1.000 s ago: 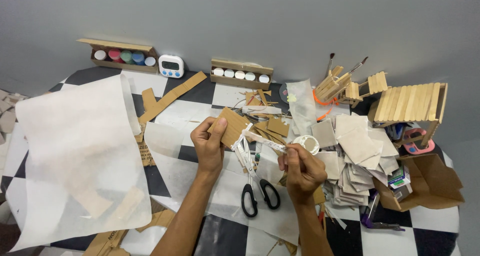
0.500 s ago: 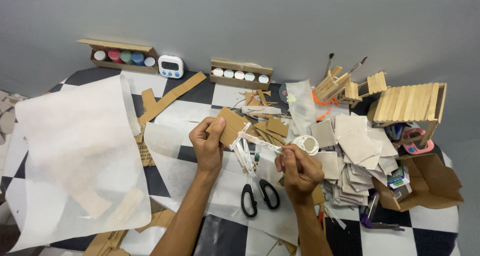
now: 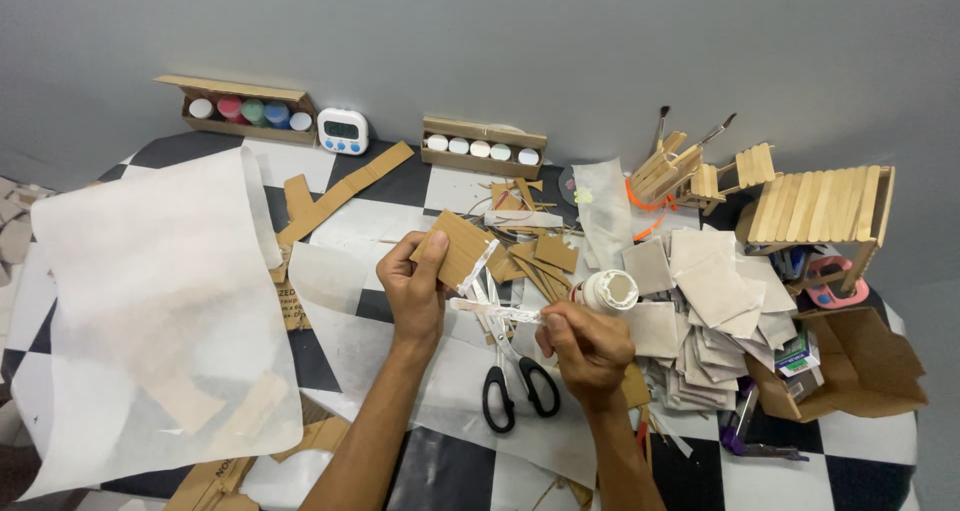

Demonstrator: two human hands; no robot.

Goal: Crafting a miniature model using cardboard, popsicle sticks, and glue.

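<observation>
My left hand (image 3: 412, 289) grips a small brown cardboard piece (image 3: 455, 249) at its left edge and holds it tilted above the table. My right hand (image 3: 585, 343) pinches a thin white stick (image 3: 495, 312) that reaches left toward the cardboard. A second white strip lies across the cardboard's lower right edge. Directly below the hands, black-handled scissors (image 3: 518, 379) rest on a white paper sheet (image 3: 455, 371). A white glue bottle (image 3: 606, 291) stands just above my right hand.
A large translucent paper sheet (image 3: 150, 301) covers the left of the checkered table. Cardboard scraps (image 3: 530, 241), a stack of grey squares (image 3: 710, 321), an open cardboard box (image 3: 860, 361), wooden stick models (image 3: 820, 206), paint pots (image 3: 245, 111) and a small timer (image 3: 342, 131) surround the work area.
My right hand has shifted slightly, bringing the white stick closer to the cardboard piece. My left hand holds nearly still.
</observation>
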